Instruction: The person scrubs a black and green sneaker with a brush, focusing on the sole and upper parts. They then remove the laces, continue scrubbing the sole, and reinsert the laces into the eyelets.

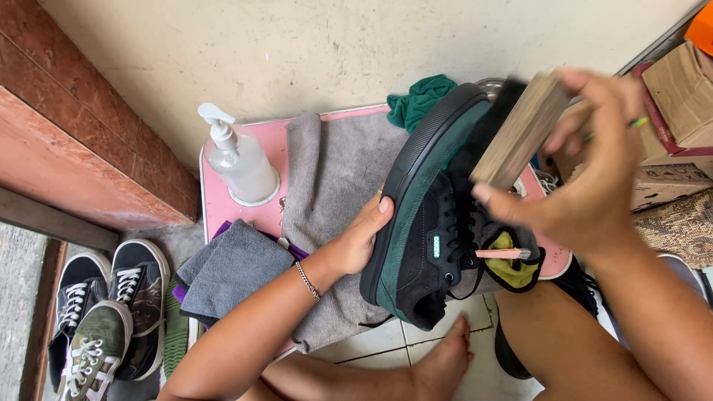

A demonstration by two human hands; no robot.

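The sneaker (423, 223) is black and dark green with a thick black sole, tilted on its side over the pink counter (223, 200). The left hand (360, 238) has its grip closed on the sole; the right hand (587, 178) grips a wooden brush (520, 130) above it

Cream plaster wall (297, 44), red brick ledge (74, 141), pale tiled floor (386, 345)
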